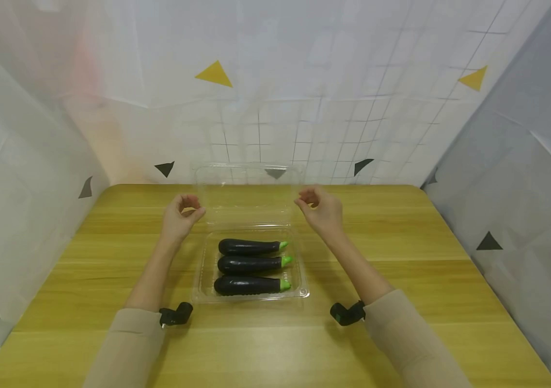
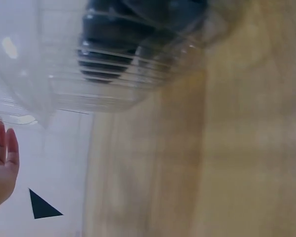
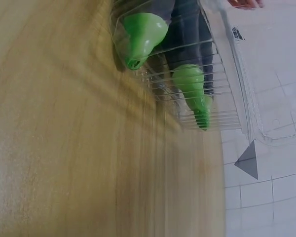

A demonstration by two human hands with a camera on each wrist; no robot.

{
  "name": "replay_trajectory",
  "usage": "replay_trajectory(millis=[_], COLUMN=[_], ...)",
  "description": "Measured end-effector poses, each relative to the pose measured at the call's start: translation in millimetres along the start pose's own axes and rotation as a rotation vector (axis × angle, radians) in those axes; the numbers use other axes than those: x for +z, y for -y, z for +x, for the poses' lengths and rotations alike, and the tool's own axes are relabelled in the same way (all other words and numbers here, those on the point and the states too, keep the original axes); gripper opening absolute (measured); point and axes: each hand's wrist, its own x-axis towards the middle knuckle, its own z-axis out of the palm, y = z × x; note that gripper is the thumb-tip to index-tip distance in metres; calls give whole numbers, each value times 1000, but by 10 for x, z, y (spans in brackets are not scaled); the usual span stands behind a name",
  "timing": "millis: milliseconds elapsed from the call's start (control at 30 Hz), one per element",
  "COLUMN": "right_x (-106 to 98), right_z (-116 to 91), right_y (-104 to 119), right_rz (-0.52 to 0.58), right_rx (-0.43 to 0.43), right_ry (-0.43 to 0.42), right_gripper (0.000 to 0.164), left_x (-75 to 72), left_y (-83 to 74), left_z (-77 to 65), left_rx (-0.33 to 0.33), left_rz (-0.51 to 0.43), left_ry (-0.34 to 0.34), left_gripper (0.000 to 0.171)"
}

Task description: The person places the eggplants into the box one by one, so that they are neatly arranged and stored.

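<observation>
A clear plastic clamshell box [image 1: 299, 258] lies on the table with its lid [image 1: 248, 188] raised at the back. Three dark eggplants [image 1: 248, 264] with green stem ends lie side by side in its base, stems to the right. My left hand [image 1: 180, 218] pinches the lid's left edge between thumb and fingers. At the opposite edge, my right hand [image 1: 321, 210] pinches the lid with thumb and forefinger. The left wrist view shows some left fingers [image 2: 12, 145] beside the lid corner. Most of the right hand lies outside the right wrist view.
The wooden table [image 1: 401, 345] extends around the box. White sheeting [image 1: 275, 64] with yellow and dark triangles hangs behind, close to the raised lid, and more sheeting stands at both sides. Black wrist cameras [image 1: 175, 314] sit above the tabletop, one on each wrist.
</observation>
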Motion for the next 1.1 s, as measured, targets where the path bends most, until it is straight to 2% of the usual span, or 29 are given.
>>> replay_trajectory(millis=[167,333,567,833,1100], right_x=[-3,-7,-8,-59,-204], right_z=[-17,-35,-51,-56,50], right_y=[-10,-9,-24,-2,154], right_rz=[1,3,7,31,107], right_rx=[-29,-42,-44,-64,-99], right_ry=[-18,-28,-27,-28,-120], right_gripper=[17,18,18,20,34], left_x=[7,10,8,0,-18], left_y=[-158,-283,-300,-308,-307], left_z=[24,35,18,-9,-34], left_rx=[64,92,64,85,99], left_rz=[-48,-76,-88,-116,-128], left_ry=[-24,-55,-104,-119,-115], left_gripper=[31,18,12,13,13])
